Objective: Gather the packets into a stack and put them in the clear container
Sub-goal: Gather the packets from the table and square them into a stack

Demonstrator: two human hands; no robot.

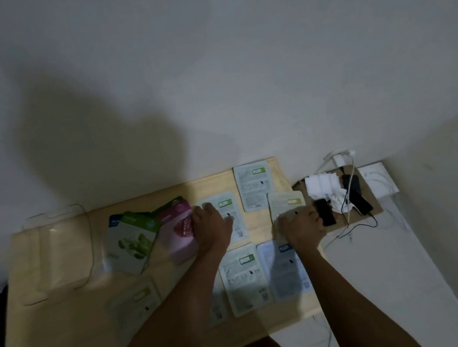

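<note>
1. Packets (254, 186) lie scattered across the wooden table (70, 339); none stacked.
2. Clear container (60, 249) sits far left, apparently empty.
3. Left hand (212, 221) presses flat, fingers together, on one packet.
4. Right hand (301, 226) curls around another's edge.

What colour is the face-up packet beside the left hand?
Pink, with a red fruit picture, on the face-up packet; head view, the only one.

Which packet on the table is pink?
The pink packet, face up just left of the left hand. The face-up ones beside it are green and blue; the rest show pale backs.
</note>
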